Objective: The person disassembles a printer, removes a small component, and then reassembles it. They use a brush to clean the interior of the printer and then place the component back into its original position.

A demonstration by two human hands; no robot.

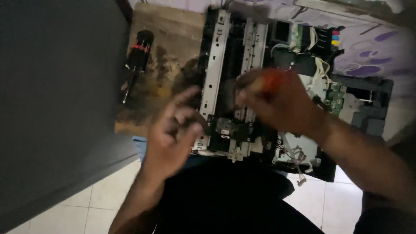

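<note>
Red-handled tool (271, 80) gripped in right hand (277, 102), left hand (175, 130) fingers loosely curled

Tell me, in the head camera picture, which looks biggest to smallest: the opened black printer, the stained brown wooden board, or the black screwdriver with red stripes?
1. Opened black printer.
2. Stained brown wooden board, partly hidden under the printer.
3. Black screwdriver with red stripes, clearly smallest.

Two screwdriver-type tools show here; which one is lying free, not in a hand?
The black screwdriver with red bands, lying untouched on the stained wooden board, left of the opened printer. The other, orange-handled tool is gripped in the right hand.
</note>
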